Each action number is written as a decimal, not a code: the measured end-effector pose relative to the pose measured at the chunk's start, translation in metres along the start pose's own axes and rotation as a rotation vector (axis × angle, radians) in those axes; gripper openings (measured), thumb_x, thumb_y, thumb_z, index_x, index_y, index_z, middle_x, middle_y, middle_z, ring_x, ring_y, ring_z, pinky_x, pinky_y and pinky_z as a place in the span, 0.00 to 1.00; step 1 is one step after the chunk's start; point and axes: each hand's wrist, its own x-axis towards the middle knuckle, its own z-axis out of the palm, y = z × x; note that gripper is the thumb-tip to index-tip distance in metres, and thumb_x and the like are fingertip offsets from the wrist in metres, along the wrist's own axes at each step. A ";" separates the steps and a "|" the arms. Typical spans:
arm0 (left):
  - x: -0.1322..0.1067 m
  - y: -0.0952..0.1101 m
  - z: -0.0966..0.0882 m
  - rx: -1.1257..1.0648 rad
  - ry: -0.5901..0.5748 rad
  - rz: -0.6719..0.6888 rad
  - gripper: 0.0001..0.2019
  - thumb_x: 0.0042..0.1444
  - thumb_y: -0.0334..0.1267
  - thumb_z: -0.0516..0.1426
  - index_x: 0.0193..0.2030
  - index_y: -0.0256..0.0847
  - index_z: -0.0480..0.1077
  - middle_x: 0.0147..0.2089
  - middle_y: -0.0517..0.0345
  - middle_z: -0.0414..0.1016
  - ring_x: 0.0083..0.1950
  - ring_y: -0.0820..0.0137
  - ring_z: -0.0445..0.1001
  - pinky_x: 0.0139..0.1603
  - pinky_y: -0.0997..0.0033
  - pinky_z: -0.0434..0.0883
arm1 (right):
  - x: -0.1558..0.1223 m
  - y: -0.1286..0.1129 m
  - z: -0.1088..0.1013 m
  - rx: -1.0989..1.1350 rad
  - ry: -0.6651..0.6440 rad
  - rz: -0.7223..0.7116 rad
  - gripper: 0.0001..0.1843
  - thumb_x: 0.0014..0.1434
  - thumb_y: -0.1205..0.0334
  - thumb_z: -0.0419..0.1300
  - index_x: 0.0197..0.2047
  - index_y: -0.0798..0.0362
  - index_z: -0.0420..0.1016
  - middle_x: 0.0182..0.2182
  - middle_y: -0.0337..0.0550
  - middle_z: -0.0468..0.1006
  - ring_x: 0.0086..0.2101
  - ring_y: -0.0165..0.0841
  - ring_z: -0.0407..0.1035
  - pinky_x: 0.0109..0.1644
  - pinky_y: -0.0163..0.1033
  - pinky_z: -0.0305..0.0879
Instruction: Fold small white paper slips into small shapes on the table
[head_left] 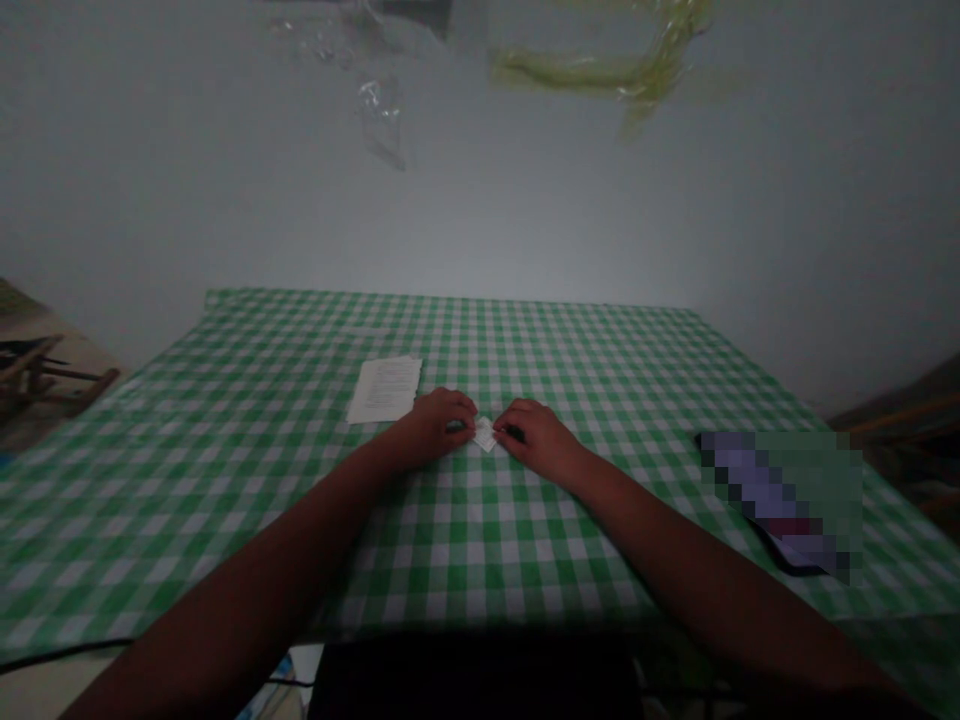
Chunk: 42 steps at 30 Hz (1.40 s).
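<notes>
A small folded white paper lies near the middle of a table covered with a green and white checked cloth. My left hand rests on the cloth at its left side, fingers curled and pinching the paper's left edge. My right hand sits at its right side, fingers curled onto the paper's right edge. Both hands hide part of the paper.
A white printed sheet lies just behind my left hand. A blurred dark flat object lies on the cloth at the right. A grey wall stands behind the table. A wooden chair is at the far left.
</notes>
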 end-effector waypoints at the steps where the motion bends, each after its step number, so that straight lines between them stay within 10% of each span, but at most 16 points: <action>1: 0.000 0.000 0.000 0.005 0.003 -0.007 0.05 0.59 0.38 0.59 0.38 0.43 0.76 0.52 0.55 0.76 0.54 0.64 0.71 0.59 0.58 0.66 | 0.000 0.000 0.000 0.002 0.005 0.005 0.05 0.64 0.62 0.61 0.39 0.52 0.77 0.35 0.43 0.76 0.39 0.34 0.69 0.47 0.41 0.63; 31: 0.006 0.012 0.020 0.156 0.104 -0.368 0.09 0.57 0.43 0.60 0.32 0.43 0.78 0.62 0.52 0.68 0.64 0.50 0.62 0.61 0.43 0.63 | 0.006 -0.007 0.009 -0.044 0.080 0.151 0.07 0.64 0.60 0.60 0.41 0.50 0.80 0.35 0.43 0.74 0.38 0.35 0.67 0.44 0.40 0.61; 42: 0.000 0.015 0.011 0.066 0.037 -0.131 0.05 0.59 0.40 0.59 0.36 0.42 0.74 0.60 0.53 0.70 0.62 0.57 0.65 0.62 0.50 0.62 | 0.003 0.001 0.010 0.014 0.102 0.098 0.03 0.61 0.63 0.63 0.37 0.51 0.79 0.33 0.43 0.76 0.38 0.36 0.69 0.47 0.43 0.63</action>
